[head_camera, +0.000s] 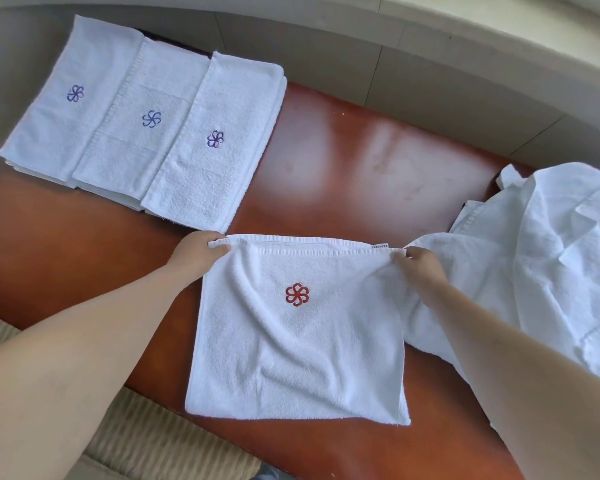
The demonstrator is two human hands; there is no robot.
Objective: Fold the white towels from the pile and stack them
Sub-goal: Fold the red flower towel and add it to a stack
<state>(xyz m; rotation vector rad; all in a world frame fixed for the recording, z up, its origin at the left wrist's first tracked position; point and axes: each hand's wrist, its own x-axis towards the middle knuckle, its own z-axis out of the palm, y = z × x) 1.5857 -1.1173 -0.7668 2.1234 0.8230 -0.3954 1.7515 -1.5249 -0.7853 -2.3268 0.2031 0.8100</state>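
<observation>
Two hands hold one white towel with a red flower emblem (297, 327), taken here as the landmark; it lies spread over the near edge of the reddish-brown tabletop (361, 161), its lower hem overhanging that edge. Left hand (198, 252) pinches the towel's far-left corner, thumb and fingers curled onto the hem. Right hand (420, 268) pinches the far-right corner the same way, just beside the small label (380, 246) sewn on the hem. Far hem is pulled taut and straight between the two grips; cloth below it sags in soft creases. Open room: a bare stretch of tabletop lies beyond the towel's far hem, reaching to the grey wall ledge (395, 64) behind. Count, folded: three white towels with purple flower emblems (142, 123) lie beyond and to the left of the landmark, side by side and overlapping like shingles, each one's right edge covered by the next; more folded layers show beneath their near edges, number cannot be told. The nearest of these ends just beyond the left hand, not touching it. Count, unfolded: one loose pile of white towels (541, 258) lies to the right of the landmark, crumpled, individual pieces not countable; its edge touches the towel's right side under the right forearm. A ribbed beige surface (146, 445) lies below the tabletop's near edge, left of the landmark.
</observation>
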